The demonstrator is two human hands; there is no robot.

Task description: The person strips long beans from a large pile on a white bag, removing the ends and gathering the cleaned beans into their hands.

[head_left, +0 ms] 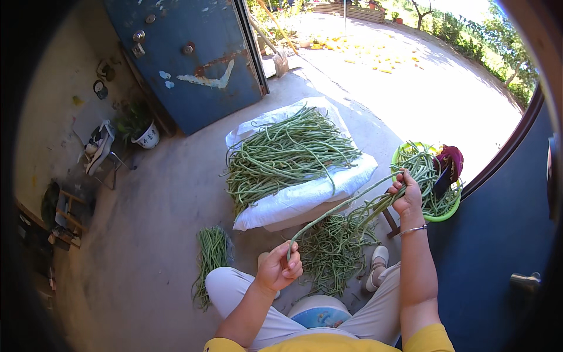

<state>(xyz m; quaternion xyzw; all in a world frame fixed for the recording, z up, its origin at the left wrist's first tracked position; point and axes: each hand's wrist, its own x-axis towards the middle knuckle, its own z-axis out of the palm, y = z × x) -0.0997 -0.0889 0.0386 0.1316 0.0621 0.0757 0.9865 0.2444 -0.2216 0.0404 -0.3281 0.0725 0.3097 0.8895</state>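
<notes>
My left hand (280,267) pinches one end of a single long green bean (328,214). The bean stretches up and right to my right hand (406,193), which is closed around a bunch of long beans (380,206). The bunch hangs down toward a loose heap of beans (331,252) on the floor between my feet. Ahead, a large pile of long beans (287,152) lies on a white sheet (293,205) over a raised support. Beside my right hand, a light green basin (443,217) holds more beans and a maroon cloth item (450,161).
A smaller bean bundle (212,255) lies on the floor by my left knee. A rusty blue door (182,64) stands ajar, near a potted plant (146,136) and a shovel (280,63). Another blue door panel (492,252) is at right. Yellow pieces (381,56) are scattered outside.
</notes>
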